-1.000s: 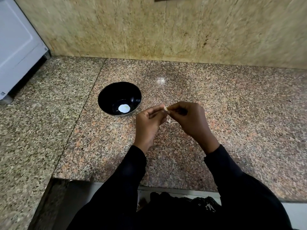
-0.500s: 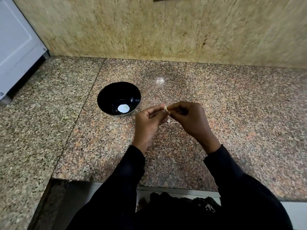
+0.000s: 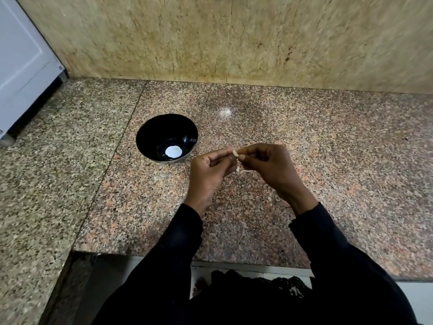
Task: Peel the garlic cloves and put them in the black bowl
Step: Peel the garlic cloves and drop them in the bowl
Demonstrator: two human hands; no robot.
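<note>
Little moved since earlier: my hands [image 3: 236,160] still pinch clove [image 3: 235,154] between fingertips, above counter [image 3: 328,160], right of bowl [image 3: 150,127]. Peeling step; next, I'd strip skin, drop clove in.

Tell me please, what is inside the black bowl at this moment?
Inside the black bowl only one pale round spot shows at the bottom, probably reflected light. No peeled clove is seen there. The near inner wall is hidden by the rim. The one garlic clove in view is between both hands.
</note>
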